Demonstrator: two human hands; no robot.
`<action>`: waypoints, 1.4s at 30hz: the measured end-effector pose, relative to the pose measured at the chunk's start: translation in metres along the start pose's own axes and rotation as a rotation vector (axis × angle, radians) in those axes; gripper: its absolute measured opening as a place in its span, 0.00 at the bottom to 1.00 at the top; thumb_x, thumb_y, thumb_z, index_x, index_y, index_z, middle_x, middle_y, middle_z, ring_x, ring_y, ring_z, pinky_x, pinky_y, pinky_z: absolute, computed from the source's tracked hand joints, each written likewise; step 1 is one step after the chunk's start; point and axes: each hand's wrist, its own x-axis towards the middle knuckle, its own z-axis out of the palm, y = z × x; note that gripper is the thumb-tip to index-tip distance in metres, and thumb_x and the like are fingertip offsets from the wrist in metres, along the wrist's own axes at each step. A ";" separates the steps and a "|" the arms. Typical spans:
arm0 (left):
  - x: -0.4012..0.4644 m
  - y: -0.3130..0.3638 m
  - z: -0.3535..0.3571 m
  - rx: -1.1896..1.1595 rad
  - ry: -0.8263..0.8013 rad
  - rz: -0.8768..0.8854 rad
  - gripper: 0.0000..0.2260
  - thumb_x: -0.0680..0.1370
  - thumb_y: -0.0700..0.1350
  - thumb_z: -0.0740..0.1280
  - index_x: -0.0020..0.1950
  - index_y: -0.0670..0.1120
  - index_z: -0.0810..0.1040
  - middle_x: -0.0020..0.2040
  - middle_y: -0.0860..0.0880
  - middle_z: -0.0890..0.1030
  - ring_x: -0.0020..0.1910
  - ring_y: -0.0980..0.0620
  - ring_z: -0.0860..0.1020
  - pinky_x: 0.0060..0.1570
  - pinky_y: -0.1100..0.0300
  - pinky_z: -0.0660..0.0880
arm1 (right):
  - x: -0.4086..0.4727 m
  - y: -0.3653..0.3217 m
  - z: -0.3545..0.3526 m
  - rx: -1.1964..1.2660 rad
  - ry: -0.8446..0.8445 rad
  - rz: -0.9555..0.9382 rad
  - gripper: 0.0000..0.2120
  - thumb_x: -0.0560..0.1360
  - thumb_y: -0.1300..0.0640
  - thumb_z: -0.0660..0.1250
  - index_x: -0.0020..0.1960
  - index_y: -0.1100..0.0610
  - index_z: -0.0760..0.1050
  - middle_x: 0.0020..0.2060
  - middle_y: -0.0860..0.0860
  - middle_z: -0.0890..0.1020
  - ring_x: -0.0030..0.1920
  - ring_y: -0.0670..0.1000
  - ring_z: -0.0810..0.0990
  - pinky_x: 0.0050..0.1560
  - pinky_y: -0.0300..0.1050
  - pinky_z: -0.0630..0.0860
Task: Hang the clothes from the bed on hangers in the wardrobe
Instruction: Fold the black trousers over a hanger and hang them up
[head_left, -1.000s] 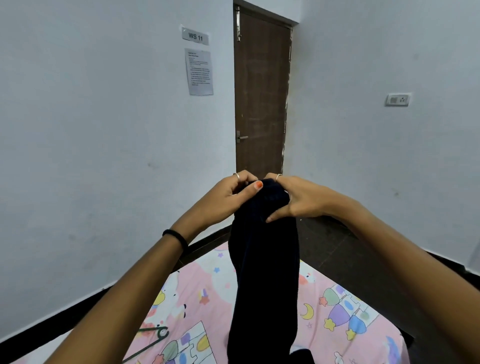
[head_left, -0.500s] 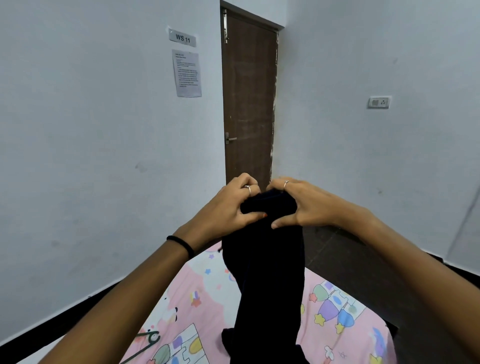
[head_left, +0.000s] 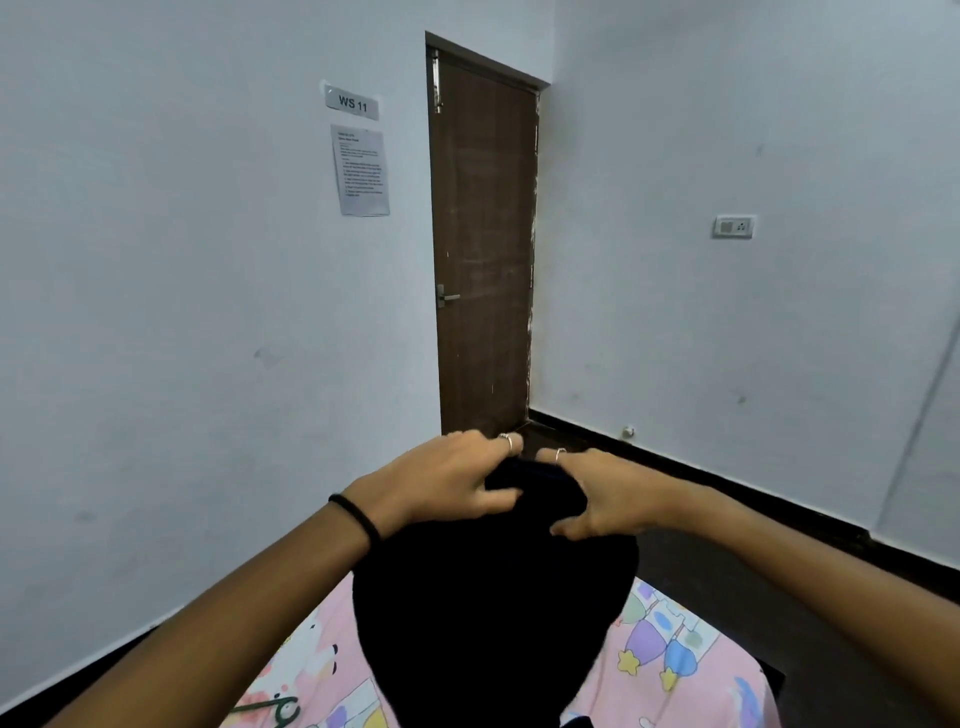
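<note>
Left arm: bare forearm reaching forward from lower left, dark band at the wrist. Left hand (head_left: 441, 486): knuckles up, fingers curled over the top edge of a dark garment (head_left: 493, 613), thumb pressed against its front; ring on one finger. Right arm: bare, extending from lower right. Right hand (head_left: 605, 499): fingers curled over the same edge, thumb pointing down-left; ring visible. Hands just beside each other.

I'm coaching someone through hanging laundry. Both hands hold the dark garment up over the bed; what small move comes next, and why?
Probably free one hand and reach for the hanger on the bed. The left hand and right hand both grip the garment at its top, and no hanger is in it yet.
</note>
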 end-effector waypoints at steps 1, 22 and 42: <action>-0.002 0.001 0.005 -0.007 -0.018 -0.003 0.15 0.77 0.56 0.64 0.55 0.47 0.69 0.43 0.45 0.79 0.45 0.43 0.78 0.39 0.54 0.69 | -0.003 0.000 0.001 -0.050 0.005 0.000 0.20 0.69 0.50 0.72 0.54 0.40 0.64 0.44 0.43 0.78 0.44 0.43 0.77 0.44 0.41 0.74; 0.063 0.043 -0.066 0.379 -0.052 0.135 0.16 0.82 0.46 0.56 0.69 0.59 0.67 0.55 0.48 0.73 0.47 0.44 0.78 0.47 0.54 0.71 | -0.072 0.038 -0.159 -0.576 0.129 0.100 0.16 0.74 0.53 0.68 0.61 0.47 0.73 0.55 0.48 0.80 0.59 0.52 0.76 0.46 0.42 0.64; 0.141 0.178 -0.272 0.470 -0.124 -0.262 0.28 0.75 0.39 0.68 0.69 0.64 0.68 0.45 0.61 0.75 0.37 0.60 0.72 0.31 0.76 0.67 | -0.171 0.018 -0.331 -0.266 0.566 0.147 0.10 0.70 0.52 0.75 0.44 0.57 0.78 0.38 0.55 0.81 0.36 0.52 0.78 0.34 0.42 0.73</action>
